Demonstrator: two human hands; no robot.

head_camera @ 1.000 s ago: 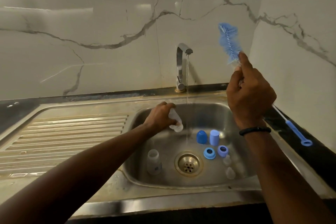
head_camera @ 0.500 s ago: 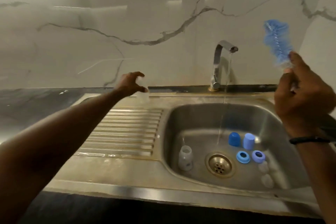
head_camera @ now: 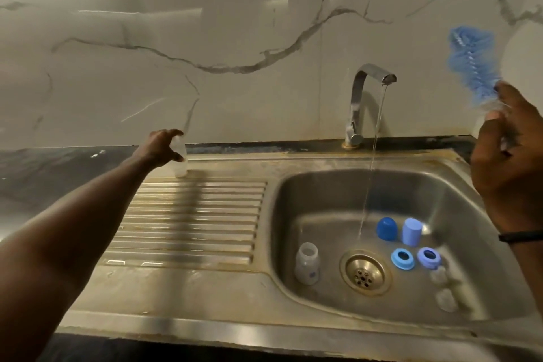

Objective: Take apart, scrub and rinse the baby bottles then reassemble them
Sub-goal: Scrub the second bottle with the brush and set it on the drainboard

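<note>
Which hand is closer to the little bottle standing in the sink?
Left, though neither is close. The left hand is up on the drainboard; the right hand is raised beyond the basin's far side from the bottle.

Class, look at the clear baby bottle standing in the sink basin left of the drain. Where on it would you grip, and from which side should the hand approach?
Grip the clear bottle round its body, just below the narrower neck, coming from above and the left. It stands upright with its open mouth up, the basin floor around it is bare, and the free-side left hand is nearer than the right hand, which holds the brush.

Bottle (head_camera: 307,264) in sink (head_camera: 323,185), seemingly upright
</note>
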